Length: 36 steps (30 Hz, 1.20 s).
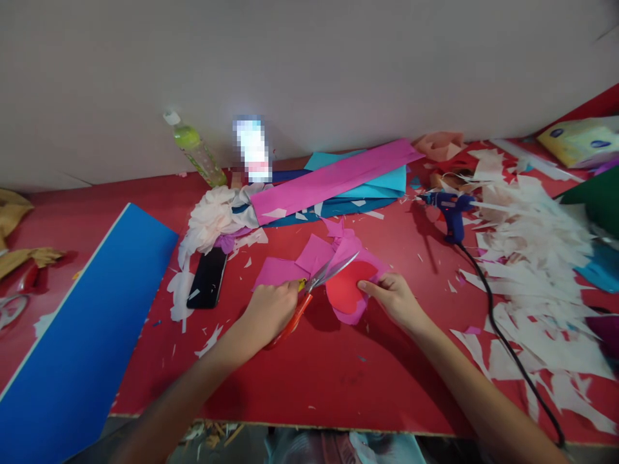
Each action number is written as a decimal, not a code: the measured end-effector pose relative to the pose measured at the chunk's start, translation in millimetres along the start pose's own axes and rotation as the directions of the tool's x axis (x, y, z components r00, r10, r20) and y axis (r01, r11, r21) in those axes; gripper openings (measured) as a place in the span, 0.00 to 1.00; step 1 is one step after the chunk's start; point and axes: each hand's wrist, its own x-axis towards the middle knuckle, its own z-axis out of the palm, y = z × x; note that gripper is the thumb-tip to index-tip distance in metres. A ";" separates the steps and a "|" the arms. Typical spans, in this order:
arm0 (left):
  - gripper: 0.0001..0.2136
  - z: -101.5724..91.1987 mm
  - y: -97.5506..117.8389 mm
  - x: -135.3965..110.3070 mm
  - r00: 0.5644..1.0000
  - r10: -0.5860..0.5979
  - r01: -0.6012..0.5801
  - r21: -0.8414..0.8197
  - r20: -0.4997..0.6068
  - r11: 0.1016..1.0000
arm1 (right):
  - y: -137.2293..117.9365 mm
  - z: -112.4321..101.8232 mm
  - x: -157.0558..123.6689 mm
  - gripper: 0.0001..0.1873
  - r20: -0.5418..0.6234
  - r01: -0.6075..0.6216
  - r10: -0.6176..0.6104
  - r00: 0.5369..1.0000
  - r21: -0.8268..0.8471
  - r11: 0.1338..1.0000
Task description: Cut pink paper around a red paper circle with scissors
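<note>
My left hand (273, 309) is closed around the scissors (300, 316), which have orange handles. Their metal blades stand apart and point to the upper right, across the edge of the paper. Between its thumb and fingers, my right hand (395, 299) pinches a rounded red paper shape (343, 288) together with pink paper (349, 247) lying behind it. The pink sheet shows around the red one and has a ragged upper part. Next to my left hand, folded pink pieces (275, 272) lie on the red table (329, 380).
A blue glue gun (451, 212) with a black cord stands right, beside heaped white paper scraps (532, 238). Behind are a pink strip (333, 177), a green bottle (198, 151) and a lit phone (252, 148). A dark phone (209, 277) and blue board (91, 328) lie left.
</note>
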 end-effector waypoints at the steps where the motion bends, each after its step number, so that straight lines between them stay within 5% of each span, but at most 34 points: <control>1: 0.15 0.0 -0.8 0.1 1.000 0.009 -0.009 0.010 0.005 1.000 | 0.3 -0.5 0.3 0.23 0.007 0.005 -0.005 1.000 -0.009 1.000; 14: 0.12 -9.8 -11.5 -5.9 0.997 0.073 -0.073 -0.018 0.013 0.997 | -1.7 -3.1 2.4 0.26 0.073 0.033 -0.024 0.997 -0.132 0.991; 23: 0.19 -10.4 -3.3 -4.4 0.995 0.095 -0.096 -0.023 -0.019 0.995 | -3.9 -2.1 -0.3 0.28 0.124 0.050 -0.026 0.992 -0.196 0.979; 36: 0.12 -6.4 -10.5 -2.2 0.995 0.101 -0.101 0.011 -0.001 0.995 | -6.5 -2.1 -0.8 0.24 0.178 0.043 -0.015 0.984 -0.155 0.987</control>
